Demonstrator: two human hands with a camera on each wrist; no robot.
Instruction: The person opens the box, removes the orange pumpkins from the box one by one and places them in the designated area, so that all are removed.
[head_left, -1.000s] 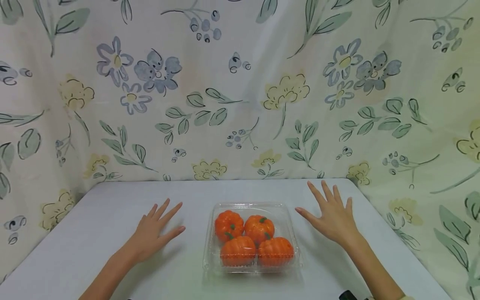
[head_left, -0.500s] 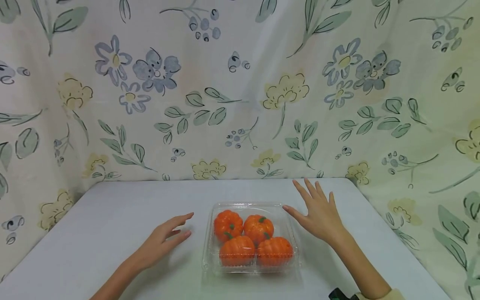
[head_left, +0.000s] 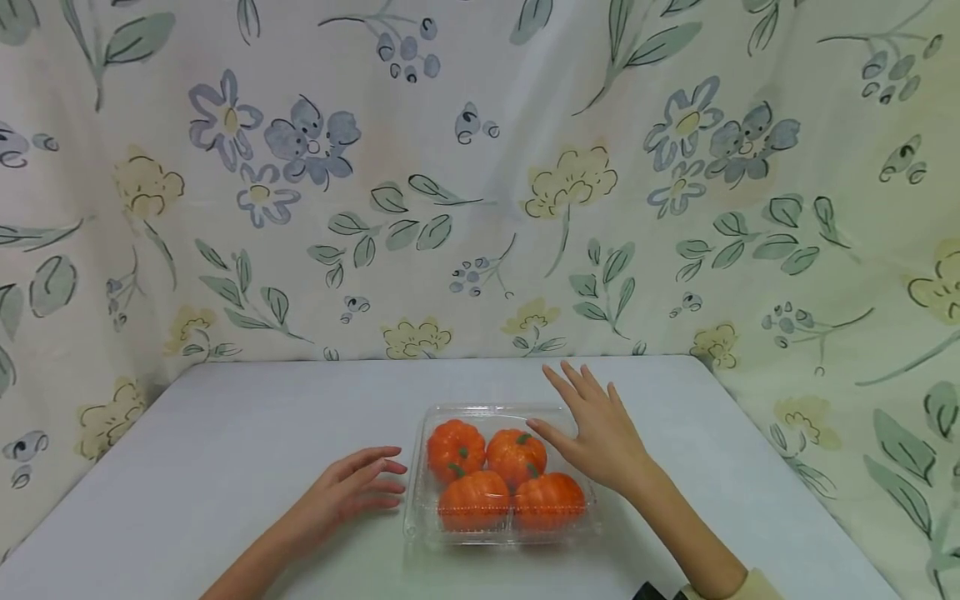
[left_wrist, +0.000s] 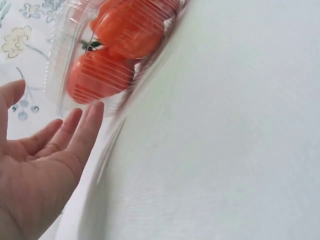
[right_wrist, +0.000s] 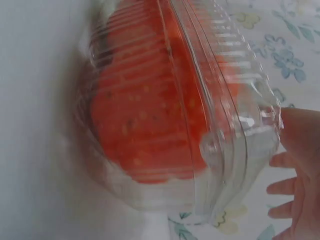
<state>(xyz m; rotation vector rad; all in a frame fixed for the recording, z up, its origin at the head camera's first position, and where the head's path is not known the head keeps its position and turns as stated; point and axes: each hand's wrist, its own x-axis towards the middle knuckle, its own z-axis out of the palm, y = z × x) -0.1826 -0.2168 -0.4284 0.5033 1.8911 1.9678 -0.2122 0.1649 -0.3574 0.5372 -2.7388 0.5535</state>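
A clear plastic clamshell box stands closed on the white table, holding several small orange pumpkins with green stems. At its left side is my left hand, fingers slightly bent and pointing at the box wall; whether the fingertips touch it, I cannot tell. In the left wrist view, the left hand has its palm facing up and holds nothing. My right hand, fingers spread, is over the box's back right corner in the head view. The right wrist view shows the box close, with the right hand beyond it.
The white table extends around the box on all sides. A floral curtain hangs behind and along the sides. A pale yellow sleeve and a dark strapped device show at the right wrist.
Both hands have moved inward toward the box, the left rightward and turning with its fingers bending, the right leftward with its fingers drawing a little closer together. The box has stayed in place.
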